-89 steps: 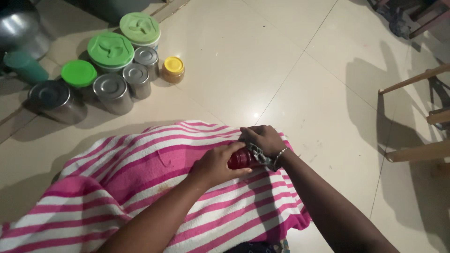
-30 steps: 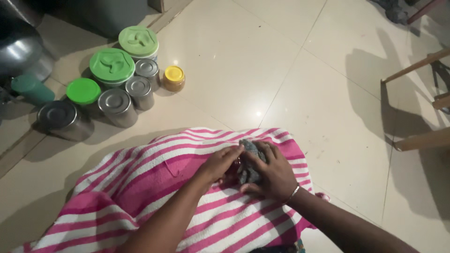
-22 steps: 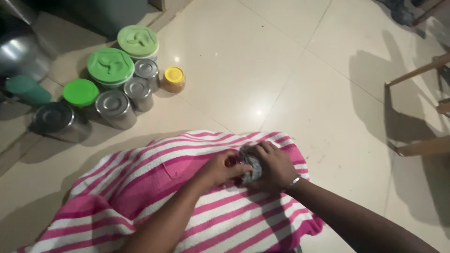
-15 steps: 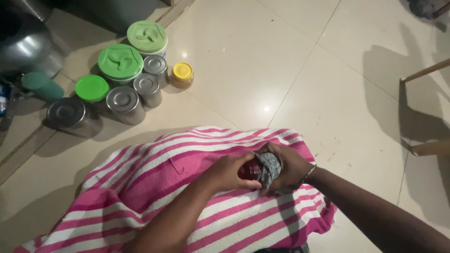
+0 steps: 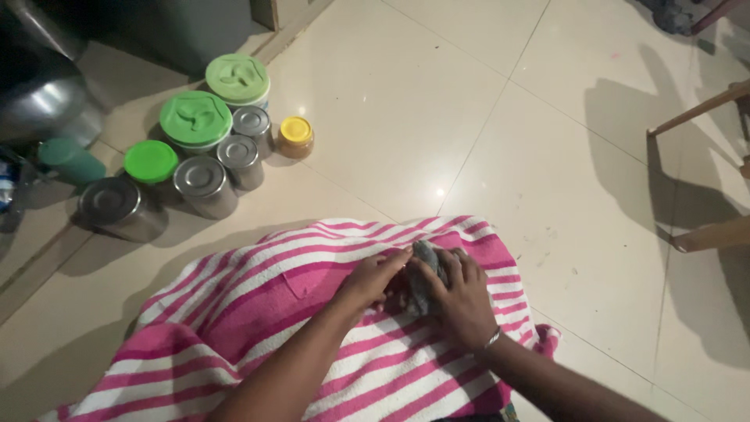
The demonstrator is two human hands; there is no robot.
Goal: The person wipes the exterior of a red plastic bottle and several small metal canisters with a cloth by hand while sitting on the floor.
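Note:
A pink and white striped towel (image 5: 258,312) lies spread on the tiled floor. On its far right part my left hand (image 5: 373,277) and my right hand (image 5: 461,297) close together around a small grey crumpled cloth (image 5: 426,266). Something dark sits under the cloth between my palms; I cannot tell what it is. A thin bangle circles my right wrist.
A cluster of containers stands at the upper left: two jars with large green lids (image 5: 195,119), a smaller green-lidded one (image 5: 151,161), several steel tins (image 5: 205,184), a yellow-lidded jar (image 5: 295,137). A big steel pot (image 5: 43,98) is beyond. Wooden furniture legs (image 5: 703,234) stand at right.
The red item seen between my hands earlier is now covered by the grey cloth. Both hands have pressed closer together and lower onto the towel.

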